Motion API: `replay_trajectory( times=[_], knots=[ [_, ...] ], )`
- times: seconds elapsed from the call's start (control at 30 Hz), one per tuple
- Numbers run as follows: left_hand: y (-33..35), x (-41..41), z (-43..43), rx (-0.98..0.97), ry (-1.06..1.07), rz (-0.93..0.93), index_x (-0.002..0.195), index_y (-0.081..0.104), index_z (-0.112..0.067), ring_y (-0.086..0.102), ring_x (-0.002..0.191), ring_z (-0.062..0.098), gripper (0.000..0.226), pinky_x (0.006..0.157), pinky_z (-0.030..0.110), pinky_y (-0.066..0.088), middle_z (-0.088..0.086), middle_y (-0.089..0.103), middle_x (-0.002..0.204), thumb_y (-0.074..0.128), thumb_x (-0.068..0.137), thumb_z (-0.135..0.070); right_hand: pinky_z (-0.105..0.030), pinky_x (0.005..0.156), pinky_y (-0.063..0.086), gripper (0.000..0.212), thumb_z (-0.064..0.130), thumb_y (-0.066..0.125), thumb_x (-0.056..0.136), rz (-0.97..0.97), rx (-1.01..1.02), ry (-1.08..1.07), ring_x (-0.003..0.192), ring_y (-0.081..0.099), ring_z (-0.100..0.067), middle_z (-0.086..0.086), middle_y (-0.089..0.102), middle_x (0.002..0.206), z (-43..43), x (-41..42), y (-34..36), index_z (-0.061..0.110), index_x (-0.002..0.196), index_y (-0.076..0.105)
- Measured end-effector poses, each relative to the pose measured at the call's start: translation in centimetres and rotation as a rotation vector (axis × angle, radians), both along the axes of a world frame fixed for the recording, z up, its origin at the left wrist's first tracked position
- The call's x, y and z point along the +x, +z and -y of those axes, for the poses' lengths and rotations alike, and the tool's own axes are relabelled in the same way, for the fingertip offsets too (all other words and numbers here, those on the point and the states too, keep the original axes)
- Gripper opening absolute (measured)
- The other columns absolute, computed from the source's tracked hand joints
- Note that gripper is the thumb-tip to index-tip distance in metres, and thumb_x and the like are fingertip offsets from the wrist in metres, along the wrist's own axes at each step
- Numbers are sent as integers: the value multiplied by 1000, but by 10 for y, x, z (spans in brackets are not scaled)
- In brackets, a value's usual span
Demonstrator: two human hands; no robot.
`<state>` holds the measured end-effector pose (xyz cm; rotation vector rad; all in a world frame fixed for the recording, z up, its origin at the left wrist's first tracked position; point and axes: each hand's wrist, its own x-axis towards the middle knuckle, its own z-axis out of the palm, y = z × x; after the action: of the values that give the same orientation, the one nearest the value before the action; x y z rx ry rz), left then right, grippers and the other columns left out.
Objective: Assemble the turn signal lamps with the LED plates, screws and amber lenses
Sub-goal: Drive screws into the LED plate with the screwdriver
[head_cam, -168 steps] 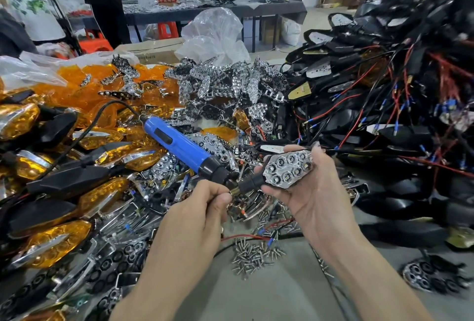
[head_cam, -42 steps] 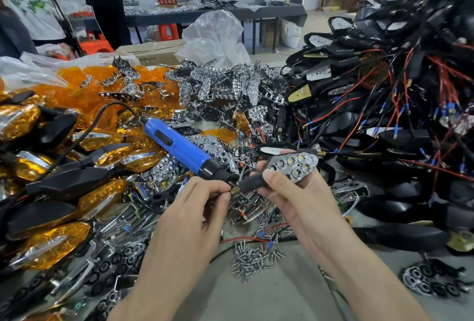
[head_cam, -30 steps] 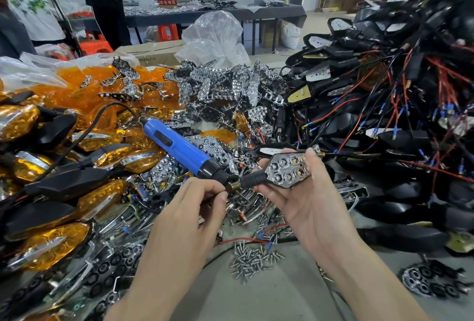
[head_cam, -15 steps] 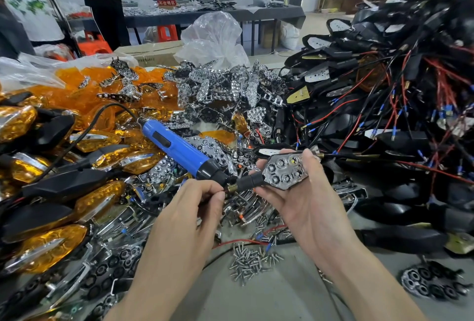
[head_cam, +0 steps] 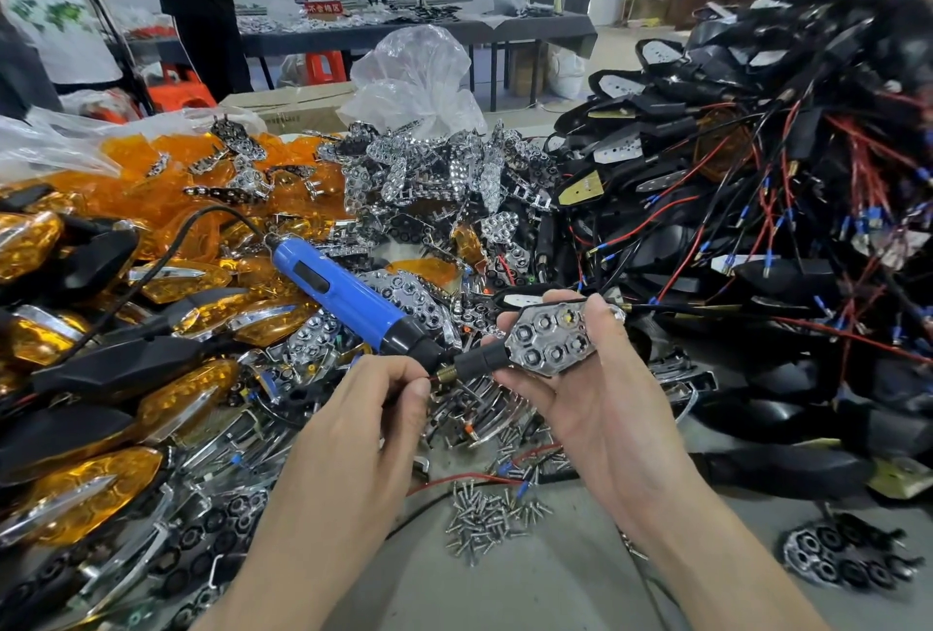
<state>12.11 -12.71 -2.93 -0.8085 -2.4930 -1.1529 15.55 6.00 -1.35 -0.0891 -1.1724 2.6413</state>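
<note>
Lenses of translucent amber plastic (head_cam: 151, 161) heap on the grey surface (head_cam: 555, 595) at far left. The left hand (head_cam: 368, 418) curls its fingers (head_cam: 401, 370) round the black nose of the blue corded electric screwdriver (head_cam: 343, 295). Just right of them lies the black lamp with chrome honeycomb LED plate (head_cam: 550, 340), long axis left-to-right, stem toward the driver. The right hand (head_cam: 601, 418) pinches its edges. Loose silver screws (head_cam: 484, 517) lie below. The bit probably has to travel rightward onto the plate.
</note>
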Motion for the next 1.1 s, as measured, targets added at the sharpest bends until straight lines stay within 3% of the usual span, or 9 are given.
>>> replay_trajectory(
  times=[0.1, 0.23, 0.33, 0.6, 0.77, 0.9, 1.0, 1.1],
  knots=[
    [0, 0, 0, -32, 1, -13, 95, 48, -39, 57, 78, 13, 11, 57, 27, 46, -15, 55, 93, 39, 100, -43, -33, 72, 62, 37, 45, 53, 87, -7, 14, -11, 97, 75, -22, -16, 76, 104, -1, 0, 1, 16, 107, 63],
    [1, -1, 1, -33, -3, -11, 95, 48, -38, 57, 77, 14, 13, 57, 29, 46, -15, 55, 92, 38, 99, -44, -34, 72, 62, 37, 44, 52, 87, -14, 17, -20, 96, 75, -24, -18, 76, 105, -1, 0, 1, 16, 107, 64],
    [2, -1, 1, -29, -2, -15, 95, 49, -38, 57, 79, 12, 13, 67, 29, 45, -16, 55, 92, 39, 99, -44, -34, 72, 62, 36, 44, 52, 87, -21, 12, -25, 96, 75, -24, -19, 75, 106, -1, 0, 1, 15, 107, 63],
    [0, -1, 2, -36, 12, -13, 95, 49, -39, 58, 75, 12, 14, 54, 25, 45, -18, 57, 92, 37, 99, -46, -35, 74, 62, 36, 46, 61, 88, -31, -8, -22, 101, 74, -27, -21, 74, 110, -1, 0, 0, 16, 108, 65],
    [-1, 0, 2, -35, 19, -17, 98, 46, -42, 60, 73, 12, 13, 54, 34, 50, -18, 59, 92, 36, 98, -50, -35, 76, 61, 45, 47, 66, 79, -34, -20, 0, 102, 74, -29, -22, 74, 111, -2, 0, 0, 15, 110, 63],
    [0, 0, 1, -41, 38, -33, 98, 44, -44, 61, 78, 10, 16, 58, 32, 52, -20, 59, 98, 32, 100, -55, -34, 77, 61, 33, 36, 60, 92, 0, -40, 28, 108, 73, -29, -20, 74, 115, -3, 0, -3, 13, 114, 63],
    [2, 0, 0, -53, 45, -34, 103, 44, -47, 61, 89, 2, 15, 64, 26, 54, -26, 57, 104, 34, 98, -57, -33, 77, 62, 44, 34, 57, 88, 65, -44, 78, 108, 73, -31, -22, 72, 121, -4, -1, -4, 7, 121, 60],
    [4, 2, -2, -67, 45, -38, 105, 44, -48, 61, 87, 0, 16, 65, 28, 55, -26, 62, 90, 37, 92, -55, -34, 77, 62, 54, 31, 59, 85, 97, -65, 116, 108, 73, -34, -25, 69, 125, -4, -2, -5, 1, 130, 57]
  ],
)
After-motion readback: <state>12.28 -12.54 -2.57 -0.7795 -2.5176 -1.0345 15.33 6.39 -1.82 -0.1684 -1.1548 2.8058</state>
